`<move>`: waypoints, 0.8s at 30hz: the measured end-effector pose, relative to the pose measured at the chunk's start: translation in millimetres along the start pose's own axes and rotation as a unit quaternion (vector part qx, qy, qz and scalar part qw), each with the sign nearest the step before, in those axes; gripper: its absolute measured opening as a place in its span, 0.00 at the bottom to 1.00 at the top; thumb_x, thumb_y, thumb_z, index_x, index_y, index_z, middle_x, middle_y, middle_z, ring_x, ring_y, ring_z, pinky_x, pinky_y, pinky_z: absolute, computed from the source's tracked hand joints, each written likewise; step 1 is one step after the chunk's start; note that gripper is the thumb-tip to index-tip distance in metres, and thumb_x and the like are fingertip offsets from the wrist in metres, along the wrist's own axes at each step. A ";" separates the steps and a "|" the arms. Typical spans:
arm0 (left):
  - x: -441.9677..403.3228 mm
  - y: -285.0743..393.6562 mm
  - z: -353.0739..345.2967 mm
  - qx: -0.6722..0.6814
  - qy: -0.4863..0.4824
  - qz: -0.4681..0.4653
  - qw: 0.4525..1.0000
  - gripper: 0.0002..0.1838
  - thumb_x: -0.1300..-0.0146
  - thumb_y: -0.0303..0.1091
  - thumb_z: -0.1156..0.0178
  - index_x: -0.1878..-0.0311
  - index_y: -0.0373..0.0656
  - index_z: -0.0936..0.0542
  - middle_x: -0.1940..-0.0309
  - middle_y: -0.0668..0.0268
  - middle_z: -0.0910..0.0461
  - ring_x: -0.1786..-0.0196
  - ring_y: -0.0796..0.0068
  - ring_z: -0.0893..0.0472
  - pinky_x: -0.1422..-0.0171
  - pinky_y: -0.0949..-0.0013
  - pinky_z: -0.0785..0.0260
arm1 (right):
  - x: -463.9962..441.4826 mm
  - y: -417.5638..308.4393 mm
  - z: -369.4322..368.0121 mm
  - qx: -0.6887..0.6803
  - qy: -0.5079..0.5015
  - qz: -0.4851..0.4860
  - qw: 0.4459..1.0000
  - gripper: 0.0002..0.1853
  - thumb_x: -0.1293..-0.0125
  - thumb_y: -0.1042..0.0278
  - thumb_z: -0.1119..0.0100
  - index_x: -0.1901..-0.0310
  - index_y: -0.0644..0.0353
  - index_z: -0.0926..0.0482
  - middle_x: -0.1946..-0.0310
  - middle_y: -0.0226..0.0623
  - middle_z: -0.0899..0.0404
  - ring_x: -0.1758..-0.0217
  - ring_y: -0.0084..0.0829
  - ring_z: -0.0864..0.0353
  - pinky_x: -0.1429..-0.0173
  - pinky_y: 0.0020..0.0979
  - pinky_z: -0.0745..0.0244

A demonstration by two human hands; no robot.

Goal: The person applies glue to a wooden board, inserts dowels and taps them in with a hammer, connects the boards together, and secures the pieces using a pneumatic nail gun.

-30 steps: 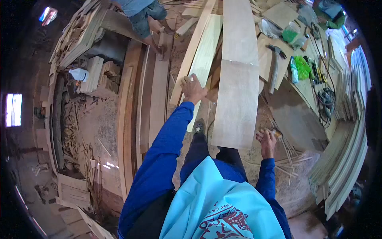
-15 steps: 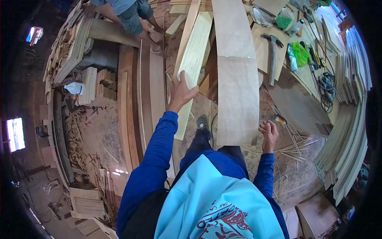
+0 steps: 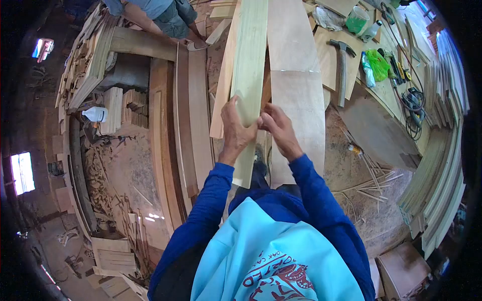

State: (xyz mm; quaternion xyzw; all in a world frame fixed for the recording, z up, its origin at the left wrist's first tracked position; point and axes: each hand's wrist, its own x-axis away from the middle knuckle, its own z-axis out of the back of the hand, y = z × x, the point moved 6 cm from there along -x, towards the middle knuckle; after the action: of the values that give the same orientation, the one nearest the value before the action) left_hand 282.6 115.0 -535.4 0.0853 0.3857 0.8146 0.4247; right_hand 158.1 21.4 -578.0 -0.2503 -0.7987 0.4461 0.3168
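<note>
A long pale wooden board [image 3: 249, 60] stretches away from me, its near end close to my body. My left hand [image 3: 236, 128] grips it across its left side, with the thumb lying over the top face. At the right edge, my right hand [image 3: 281, 129] is closed on the same board; its fingertips are partly hidden. Just right of the board lies a wide plywood panel [image 3: 298, 110], with a seam across it. Another narrow wooden plank [image 3: 221, 108] sits under and left of the held board.
A hammer [image 3: 342, 70] lies on plywood at the right, near a green plastic bag [image 3: 377, 65] and a green-and-white bucket [image 3: 357, 20]. Stacked thin boards [image 3: 437, 165] line the far right. Another person [image 3: 173, 20] stands at the upper left. Long planks [image 3: 198, 120] lie on the left.
My right hand has come from the right side onto the board's right edge. The board has shifted right and now overlaps the plywood panel's left edge; my left hand moved with it.
</note>
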 end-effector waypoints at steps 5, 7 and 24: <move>-2.9 -21.5 -6.5 0.338 -0.046 0.057 0.938 0.51 0.40 0.36 0.25 0.22 0.34 0.47 0.33 0.46 0.32 0.35 0.54 0.26 0.32 0.52 0.30 | -43.6 9.0 -10.5 -0.032 -0.031 0.060 0.997 0.20 0.27 0.72 0.39 0.37 0.69 0.25 0.46 0.37 0.17 0.46 0.24 0.19 0.40 0.28 0.23; -28.8 -42.6 -8.4 0.425 -0.042 0.121 0.896 0.50 0.38 0.37 0.26 0.22 0.33 0.48 0.39 0.49 0.25 0.40 0.61 0.21 0.37 0.58 0.26 | -46.4 14.1 -3.7 -0.020 -0.051 0.028 0.998 0.19 0.27 0.73 0.38 0.37 0.69 0.25 0.47 0.34 0.17 0.46 0.23 0.19 0.40 0.28 0.23; -131.4 -86.0 -76.6 0.158 0.057 0.148 0.975 0.45 0.44 0.38 0.26 0.23 0.40 0.35 0.34 0.46 0.22 0.33 0.47 0.22 0.27 0.53 0.31 | -81.5 -75.0 157.9 0.625 0.095 0.257 0.731 0.37 0.39 0.60 0.26 0.33 0.67 0.32 0.32 0.56 0.32 0.28 0.55 0.32 0.27 0.44 0.31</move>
State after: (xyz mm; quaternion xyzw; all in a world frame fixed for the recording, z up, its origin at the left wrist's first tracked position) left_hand 382.9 2.2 -623.6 0.1609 0.5159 0.8009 0.2578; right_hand 89.1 -157.5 -599.1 -0.2321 -0.2106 0.8830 0.3494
